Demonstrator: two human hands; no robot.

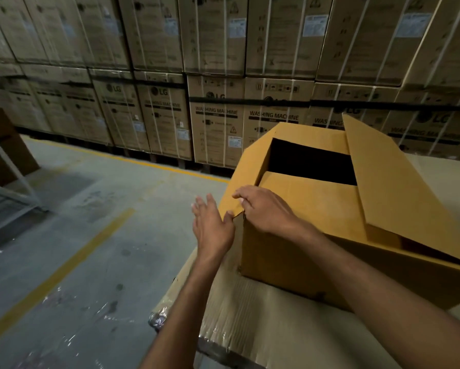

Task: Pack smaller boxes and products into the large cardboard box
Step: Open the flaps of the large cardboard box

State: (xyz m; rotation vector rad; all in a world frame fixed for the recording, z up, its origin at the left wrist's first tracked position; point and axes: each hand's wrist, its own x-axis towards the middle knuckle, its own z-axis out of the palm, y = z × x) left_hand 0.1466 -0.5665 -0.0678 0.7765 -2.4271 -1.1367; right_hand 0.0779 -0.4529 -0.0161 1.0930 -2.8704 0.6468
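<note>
I had the box (303,251) at the right centre of the frame, standing on the table (250,315), whose top was covered in corrugated sheet. My right hand (266,211) lay across the box's near left corner, fingers curled over the edge of the left flap (250,166) and holding it. My left hand (213,230) was just outside that corner with fingers straight and spread, gripping nothing; only the thumb touched the flap's tip. The near flap (311,198) was folded in flat, the right flap (391,182) stood tilted up, and between them the mouth showed black, so I could not tell what, if anything, was inside. I judged this to be the preparing step: getting the flaps out of the way before loading. No smaller boxes or products were in view, so packing looked barely begun. The next move called for folding the left and near flaps outward so the mouth stayed clear, then turning to find the goods. Washing-machine cartons (215,123) filled the upper frame, with floor (90,209) at the left.
</note>
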